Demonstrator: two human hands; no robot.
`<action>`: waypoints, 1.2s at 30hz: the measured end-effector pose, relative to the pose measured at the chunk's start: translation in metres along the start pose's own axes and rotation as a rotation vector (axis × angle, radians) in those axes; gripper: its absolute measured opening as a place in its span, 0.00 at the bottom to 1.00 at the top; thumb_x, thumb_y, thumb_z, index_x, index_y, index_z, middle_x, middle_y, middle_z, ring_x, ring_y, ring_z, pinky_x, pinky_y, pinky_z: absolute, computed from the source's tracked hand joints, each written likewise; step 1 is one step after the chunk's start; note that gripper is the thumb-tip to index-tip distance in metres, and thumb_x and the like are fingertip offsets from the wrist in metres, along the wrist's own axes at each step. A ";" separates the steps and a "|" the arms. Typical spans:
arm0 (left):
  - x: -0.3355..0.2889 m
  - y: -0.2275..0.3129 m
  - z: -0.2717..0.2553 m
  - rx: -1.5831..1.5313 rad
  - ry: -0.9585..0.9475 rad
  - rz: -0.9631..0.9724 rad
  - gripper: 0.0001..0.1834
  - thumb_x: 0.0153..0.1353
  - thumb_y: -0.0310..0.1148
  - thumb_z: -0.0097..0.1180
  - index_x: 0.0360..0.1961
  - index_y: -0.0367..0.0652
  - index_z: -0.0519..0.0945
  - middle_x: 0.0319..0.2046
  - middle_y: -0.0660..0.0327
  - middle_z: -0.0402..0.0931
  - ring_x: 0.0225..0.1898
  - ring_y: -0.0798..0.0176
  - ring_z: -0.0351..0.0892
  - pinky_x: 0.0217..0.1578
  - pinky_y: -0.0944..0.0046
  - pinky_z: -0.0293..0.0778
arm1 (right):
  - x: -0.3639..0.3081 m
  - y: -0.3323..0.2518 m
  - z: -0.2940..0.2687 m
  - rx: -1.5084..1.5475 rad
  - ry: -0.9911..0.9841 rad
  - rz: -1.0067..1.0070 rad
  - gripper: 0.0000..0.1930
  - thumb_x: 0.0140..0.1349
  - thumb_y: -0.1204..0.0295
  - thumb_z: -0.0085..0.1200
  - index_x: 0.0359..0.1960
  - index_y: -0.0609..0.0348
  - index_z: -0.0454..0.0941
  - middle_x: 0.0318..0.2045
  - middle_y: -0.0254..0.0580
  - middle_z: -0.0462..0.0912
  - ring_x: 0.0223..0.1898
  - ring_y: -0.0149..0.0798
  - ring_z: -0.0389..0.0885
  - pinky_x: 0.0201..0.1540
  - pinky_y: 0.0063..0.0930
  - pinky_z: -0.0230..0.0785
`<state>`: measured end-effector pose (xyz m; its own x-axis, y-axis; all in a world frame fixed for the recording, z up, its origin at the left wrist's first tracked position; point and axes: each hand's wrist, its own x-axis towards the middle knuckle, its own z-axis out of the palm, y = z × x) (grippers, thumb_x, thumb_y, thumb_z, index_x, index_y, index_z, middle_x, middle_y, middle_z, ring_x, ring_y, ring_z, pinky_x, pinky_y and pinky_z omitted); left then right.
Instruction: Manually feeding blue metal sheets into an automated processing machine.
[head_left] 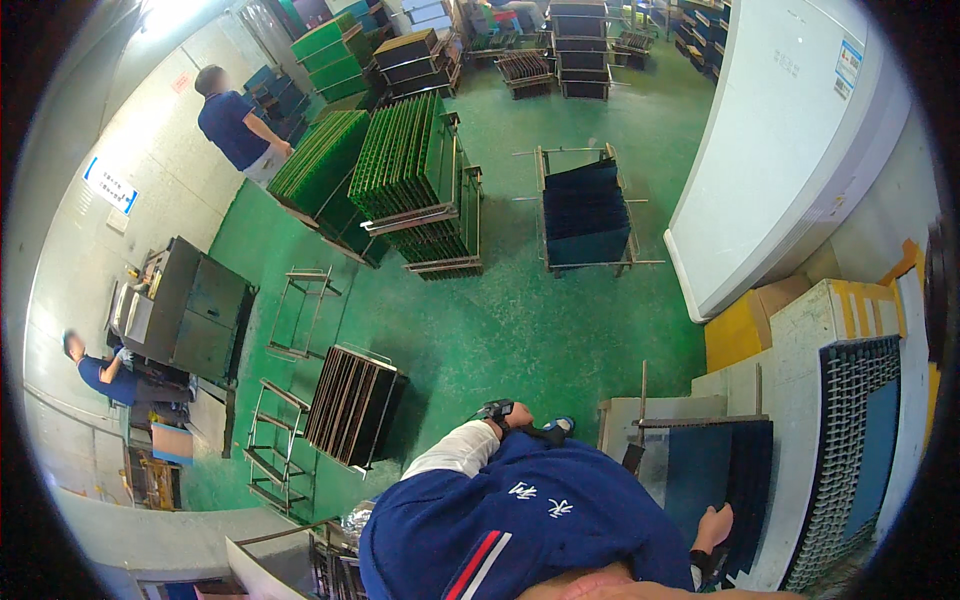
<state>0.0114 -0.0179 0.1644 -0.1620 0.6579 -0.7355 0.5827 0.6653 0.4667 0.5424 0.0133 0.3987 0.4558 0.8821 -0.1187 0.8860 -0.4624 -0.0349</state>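
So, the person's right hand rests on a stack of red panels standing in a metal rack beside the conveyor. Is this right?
Not quite: the panels are dark blue, not red. The head view shows the right hand resting on the lower edge of that stack, which stands in the metal rack beside the conveyor. The rest holds.

Open green floor [520, 330] lay ahead of the left hand [518, 415], between a brown panel rack [352, 405] on the left and the counter [800, 370] on the right. Dark blue panels [720, 470] in a metal rack [700, 420] crowded the right hand [714, 527].
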 end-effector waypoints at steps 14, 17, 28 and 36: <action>0.008 -0.008 0.002 0.052 0.021 0.020 0.15 0.36 0.41 0.55 0.25 0.43 0.81 0.25 0.56 0.78 0.29 0.57 0.76 0.31 0.60 0.72 | -0.006 -0.007 -0.008 0.019 -0.016 0.015 0.19 0.46 0.70 0.55 0.41 0.65 0.72 0.37 0.53 0.76 0.41 0.51 0.74 0.42 0.37 0.66; 0.005 -0.007 -0.002 0.071 -0.003 0.027 0.16 0.37 0.42 0.54 0.25 0.43 0.81 0.25 0.56 0.78 0.28 0.57 0.76 0.31 0.60 0.71 | 0.000 0.001 0.002 0.014 0.001 0.005 0.20 0.46 0.71 0.56 0.42 0.66 0.71 0.38 0.53 0.76 0.42 0.51 0.74 0.43 0.37 0.66; 0.018 -0.010 0.010 0.099 0.098 0.052 0.15 0.37 0.41 0.54 0.25 0.44 0.80 0.24 0.56 0.77 0.27 0.57 0.76 0.30 0.60 0.72 | -0.003 0.005 0.001 0.040 -0.087 0.003 0.22 0.45 0.70 0.57 0.43 0.66 0.71 0.40 0.53 0.75 0.44 0.51 0.72 0.44 0.38 0.65; 0.026 0.001 0.009 0.133 0.003 0.104 0.14 0.37 0.41 0.54 0.25 0.44 0.80 0.24 0.55 0.77 0.25 0.57 0.75 0.29 0.60 0.72 | -0.011 -0.004 -0.092 0.012 0.030 -0.013 0.23 0.43 0.72 0.58 0.44 0.64 0.71 0.39 0.53 0.75 0.43 0.52 0.72 0.45 0.38 0.63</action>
<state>0.0147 -0.0034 0.1407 -0.0980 0.7218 -0.6851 0.6970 0.5412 0.4705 0.5416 0.0140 0.4914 0.4466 0.8903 -0.0888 0.8909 -0.4516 -0.0478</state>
